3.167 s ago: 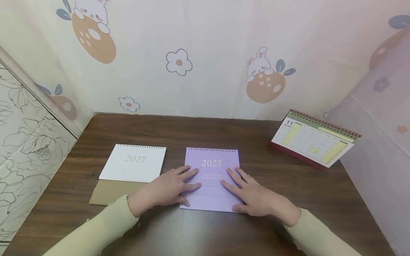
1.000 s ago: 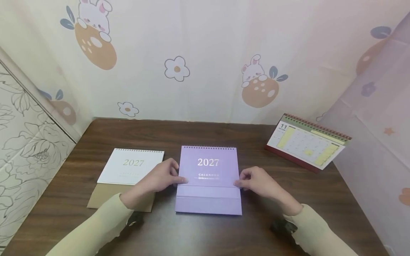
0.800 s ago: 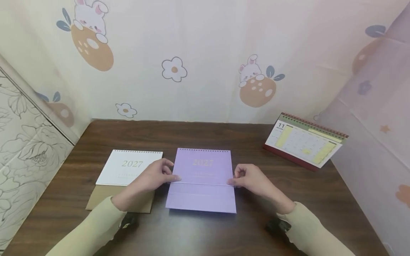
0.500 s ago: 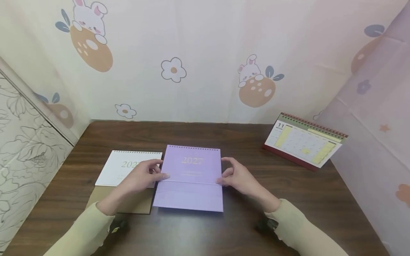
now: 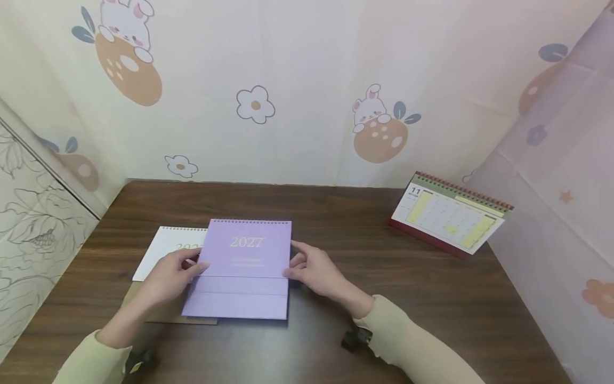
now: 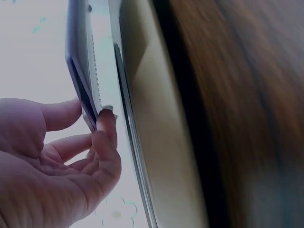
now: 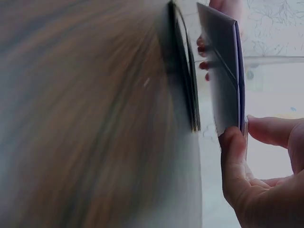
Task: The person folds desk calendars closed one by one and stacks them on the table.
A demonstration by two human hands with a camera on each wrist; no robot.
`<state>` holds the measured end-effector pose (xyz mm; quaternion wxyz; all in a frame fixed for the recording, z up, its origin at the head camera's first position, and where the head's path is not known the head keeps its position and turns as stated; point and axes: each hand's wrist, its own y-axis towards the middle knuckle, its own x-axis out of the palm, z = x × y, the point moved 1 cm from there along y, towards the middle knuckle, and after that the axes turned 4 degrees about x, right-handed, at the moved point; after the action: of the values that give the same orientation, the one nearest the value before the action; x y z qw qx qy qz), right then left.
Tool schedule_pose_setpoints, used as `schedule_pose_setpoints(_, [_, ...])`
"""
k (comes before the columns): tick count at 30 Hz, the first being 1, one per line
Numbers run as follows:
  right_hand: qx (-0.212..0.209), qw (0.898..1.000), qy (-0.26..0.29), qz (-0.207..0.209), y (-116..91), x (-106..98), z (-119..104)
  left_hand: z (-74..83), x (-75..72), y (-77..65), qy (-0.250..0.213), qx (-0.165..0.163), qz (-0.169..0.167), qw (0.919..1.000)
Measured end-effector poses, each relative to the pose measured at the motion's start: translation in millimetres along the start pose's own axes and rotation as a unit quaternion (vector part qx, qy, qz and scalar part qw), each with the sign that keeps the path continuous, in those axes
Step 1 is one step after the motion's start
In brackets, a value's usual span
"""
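Observation:
A purple 2027 desk calendar (image 5: 244,288) is held flat between both hands, raised above the table, as both wrist views show. My left hand (image 5: 170,277) pinches its left edge, thumb on top and fingers beneath. On the opposite edge my right hand (image 5: 316,269) pinches the same way. Below it lies a white 2027 desk calendar (image 5: 155,248) with a tan base (image 5: 131,298), its right part covered by the purple one. In the right wrist view the underside of the purple calendar (image 7: 223,71) shows above the lower calendar (image 7: 187,71).
A standing calendar (image 5: 451,216) with a red base and a page marked 11 is at the back right of the dark wooden table (image 5: 384,298). A patterned curtain (image 5: 307,64) hangs behind, and a flower-lined panel (image 5: 33,234) borders the left side.
Both hands first lay spread on the purple calendar, then pinched its side edges. They have lifted it and carried it left, so it now overlaps the white calendar.

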<state>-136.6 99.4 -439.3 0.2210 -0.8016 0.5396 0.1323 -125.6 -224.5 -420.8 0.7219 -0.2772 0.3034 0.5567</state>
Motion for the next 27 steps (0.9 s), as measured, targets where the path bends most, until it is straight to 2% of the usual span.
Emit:
schedule_pose_setpoints(4, [0.002,1.0,0.001,-0.02,8,17,-13,-12.2,-11.0,-6.1,0.025,-0.018,0.011,0.9995])
schedule_pose_setpoints(9, [-0.004,0.999,-0.003,-0.034,18,38,-27,-28.9,-22.4,-11.6,0.005,-0.063,0.014,0.9979])
schedule_pose_setpoints(13, [-0.013,0.999,-0.006,-0.036,28,52,-34,-39.9,-27.3,-13.6,0.008,-0.073,0.038,0.9966])
schedule_pose_setpoints(16, [-0.022,0.998,-0.038,-0.037,35,62,-39,-45.4,-30.6,-13.7,0.025,-0.078,0.057,0.995])
schedule_pose_setpoints(22, [-0.036,0.99,-0.123,-0.053,48,80,-53,-55.6,-39.5,-13.2,0.045,-0.093,0.045,0.9936])
schedule_pose_setpoints(27, [-0.035,0.978,-0.194,-0.066,54,92,-61,-64.6,-42.4,-14.1,0.075,-0.079,0.046,0.9929])
